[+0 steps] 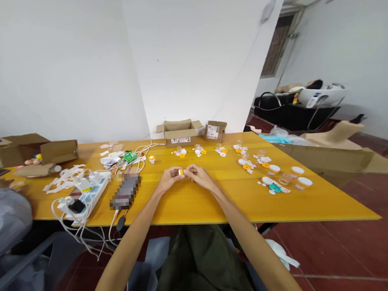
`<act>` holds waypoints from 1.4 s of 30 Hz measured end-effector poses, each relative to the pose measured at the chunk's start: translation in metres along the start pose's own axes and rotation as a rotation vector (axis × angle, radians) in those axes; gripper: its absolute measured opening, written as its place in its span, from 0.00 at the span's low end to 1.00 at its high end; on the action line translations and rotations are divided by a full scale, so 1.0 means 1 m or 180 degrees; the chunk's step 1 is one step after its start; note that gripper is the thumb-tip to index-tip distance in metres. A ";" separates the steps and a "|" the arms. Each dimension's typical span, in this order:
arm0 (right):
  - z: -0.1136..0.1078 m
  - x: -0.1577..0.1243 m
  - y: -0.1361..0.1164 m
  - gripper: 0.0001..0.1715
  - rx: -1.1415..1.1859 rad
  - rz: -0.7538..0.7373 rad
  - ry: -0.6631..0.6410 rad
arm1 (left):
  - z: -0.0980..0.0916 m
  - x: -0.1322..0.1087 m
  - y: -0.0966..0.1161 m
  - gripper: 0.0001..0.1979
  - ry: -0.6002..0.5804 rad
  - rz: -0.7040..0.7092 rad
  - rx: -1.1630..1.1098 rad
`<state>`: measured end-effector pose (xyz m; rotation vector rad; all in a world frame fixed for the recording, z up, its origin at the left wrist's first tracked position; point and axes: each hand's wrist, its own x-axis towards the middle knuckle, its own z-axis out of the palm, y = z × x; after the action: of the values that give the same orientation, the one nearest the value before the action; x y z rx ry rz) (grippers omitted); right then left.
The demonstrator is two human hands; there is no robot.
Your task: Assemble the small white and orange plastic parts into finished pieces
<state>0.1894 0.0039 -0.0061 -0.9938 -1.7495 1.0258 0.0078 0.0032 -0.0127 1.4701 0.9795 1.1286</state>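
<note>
Between my two hands, over the middle of the table, is a small jar (181, 172) with a white and orange-yellow lid. My left hand (170, 179) is closed with its fingers around the jar's left side. From the other side, the fingertips of my right hand (198, 175) pinch it. Fingers cover much of the jar. A similar small jar with an orange and white lid (152, 159) stands upright behind my left hand. Clusters of white discs, clear cups and orange rings (182, 154) lie beyond my hands, and more run along the right, including a teal ring (274, 188).
An open cardboard box (180, 140) and a smaller box (215, 131) stand by the wall. On the left are a phone (127, 192), a power strip (99, 185) with tangled cables, and another open box (59, 151). A person's grey sleeve (9, 216) is at far left.
</note>
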 end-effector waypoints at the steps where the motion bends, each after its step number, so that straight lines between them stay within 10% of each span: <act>1: 0.000 0.000 0.000 0.25 0.0082 -0.0007 -0.0017 | 0.000 0.000 0.000 0.21 0.0014 0.0003 0.0011; 42: 0.000 -0.003 -0.002 0.27 -0.0881 0.0185 0.0150 | 0.001 -0.001 0.002 0.22 -0.0007 0.0003 -0.0050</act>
<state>0.1899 0.0006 -0.0045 -1.2366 -1.8659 0.8015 0.0082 0.0017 -0.0109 1.4592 0.9665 1.1327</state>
